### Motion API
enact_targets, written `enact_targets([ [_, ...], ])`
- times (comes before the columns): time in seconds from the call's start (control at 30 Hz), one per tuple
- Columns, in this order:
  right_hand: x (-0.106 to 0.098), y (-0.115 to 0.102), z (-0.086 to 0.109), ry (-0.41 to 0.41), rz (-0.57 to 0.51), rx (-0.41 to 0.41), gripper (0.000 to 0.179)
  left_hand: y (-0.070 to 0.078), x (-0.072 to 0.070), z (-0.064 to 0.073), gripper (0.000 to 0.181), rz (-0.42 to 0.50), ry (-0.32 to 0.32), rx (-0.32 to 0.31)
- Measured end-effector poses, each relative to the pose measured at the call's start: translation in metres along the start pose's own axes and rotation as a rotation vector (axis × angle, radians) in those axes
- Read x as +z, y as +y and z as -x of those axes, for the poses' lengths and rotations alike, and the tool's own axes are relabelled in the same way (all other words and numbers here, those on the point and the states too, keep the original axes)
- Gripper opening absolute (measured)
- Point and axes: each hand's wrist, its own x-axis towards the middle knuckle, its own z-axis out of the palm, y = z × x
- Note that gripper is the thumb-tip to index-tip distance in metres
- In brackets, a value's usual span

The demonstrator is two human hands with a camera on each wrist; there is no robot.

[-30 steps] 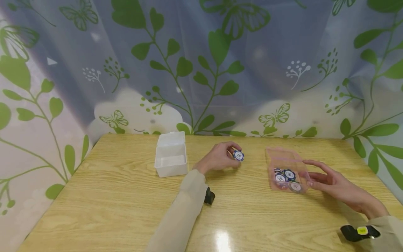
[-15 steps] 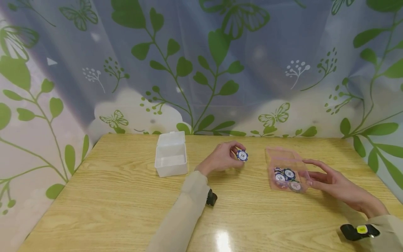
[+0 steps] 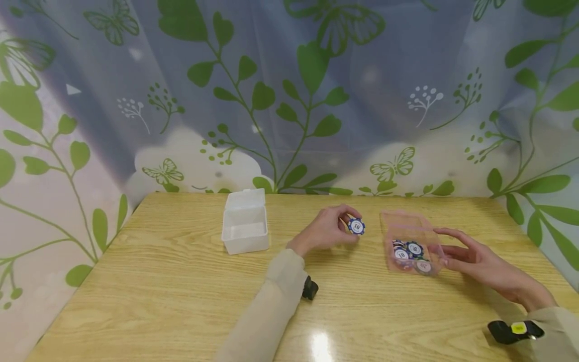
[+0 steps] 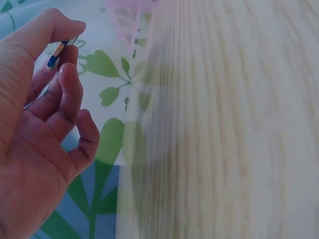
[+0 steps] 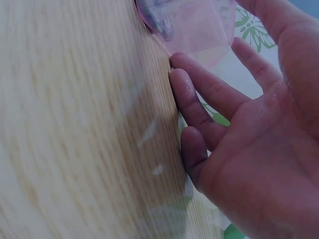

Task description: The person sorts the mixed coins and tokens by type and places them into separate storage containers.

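My left hand [image 3: 327,229] pinches a blue-and-white poker chip [image 3: 356,226] marked 10, held above the table just left of a pink see-through box. In the left wrist view the chip [image 4: 61,52] shows edge-on between thumb and forefinger; the other fingers are loosely bent. The pink box [image 3: 409,221] stands with its lid raised, and several poker chips [image 3: 412,251] lie inside. My right hand [image 3: 481,264] rests its fairly straight fingers and thumb against the box's right side. In the right wrist view, the fingertips sit right at the pink box [image 5: 199,35].
A white lidded box [image 3: 246,244] stands open at the back left, nothing showing inside. The wooden table [image 3: 181,301] ends at a leaf-and-butterfly patterned curtain [image 3: 289,100]. A black band [image 3: 515,332] is on the right wrist.
My left hand has moved steadily to the right with the poker chip, closer to the pink box. The right hand and both boxes have stayed in place.
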Motion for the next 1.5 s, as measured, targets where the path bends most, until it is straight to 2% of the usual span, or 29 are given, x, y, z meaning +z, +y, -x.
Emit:
enact_targets([
  [0.23,0.0,0.001,0.0,-0.001,0.003,-0.007,0.069,0.008,0.005,0.0,0.043,0.023,-0.01,0.013],
  [0.6,0.0,0.002,0.0,-0.009,-0.012,-0.043,0.07,0.021,0.015,-0.002,0.043,0.007,-0.035,0.049],
  [1.13,-0.001,0.003,-0.001,-0.022,-0.021,-0.024,0.071,0.031,0.034,-0.004,0.044,0.039,-0.062,0.077],
  [1.33,0.0,0.002,-0.001,-0.021,-0.023,-0.021,0.071,0.033,0.04,-0.006,0.05,0.036,-0.08,0.09],
  [1.5,-0.001,0.003,-0.001,-0.018,-0.025,-0.014,0.071,0.034,0.045,-0.008,0.047,0.028,-0.084,0.087],
])
